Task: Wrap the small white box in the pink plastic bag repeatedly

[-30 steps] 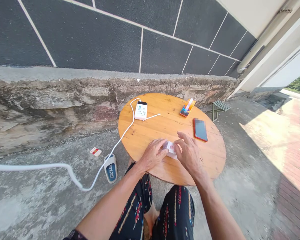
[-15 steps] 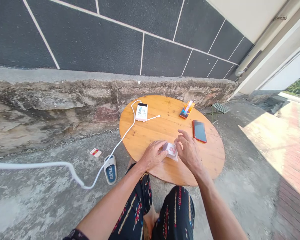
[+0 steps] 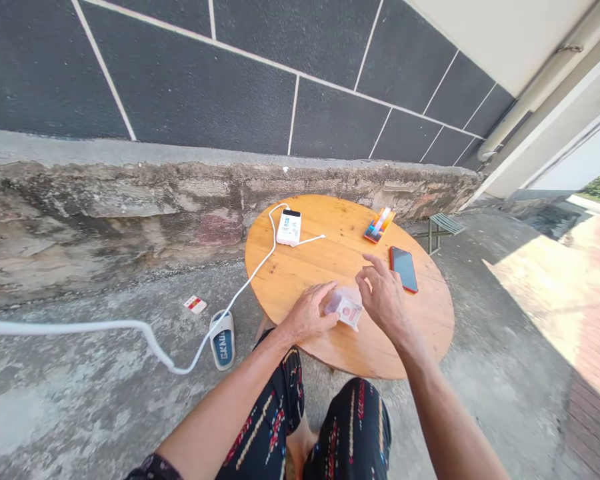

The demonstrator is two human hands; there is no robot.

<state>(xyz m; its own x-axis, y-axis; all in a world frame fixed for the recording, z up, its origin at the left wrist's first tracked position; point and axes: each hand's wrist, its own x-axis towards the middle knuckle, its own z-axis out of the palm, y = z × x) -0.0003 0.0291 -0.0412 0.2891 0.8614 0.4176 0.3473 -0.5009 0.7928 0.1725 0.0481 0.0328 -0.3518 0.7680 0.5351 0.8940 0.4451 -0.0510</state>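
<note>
A small white pack with red print, wrapped in clear plastic, rests near the front of the round wooden table. My left hand is closed on its left side, thumb at the near edge and fingers behind. Just right of the pack hovers my right hand, index finger bent down towards the thumb in a pinch and another finger raised. What the pinch holds, if anything, is too small to make out. A red-edged phone lies beyond my right hand.
A white power bank with a short cable and a long white cord sits at the back left. An orange tape dispenser stands at the back right. On the floor are a slipper, a small carton and a folding stool.
The view has shifted slightly. The pack has turned a little in my left hand, so more of its printed face shows. My right hand stays close to its right side.
</note>
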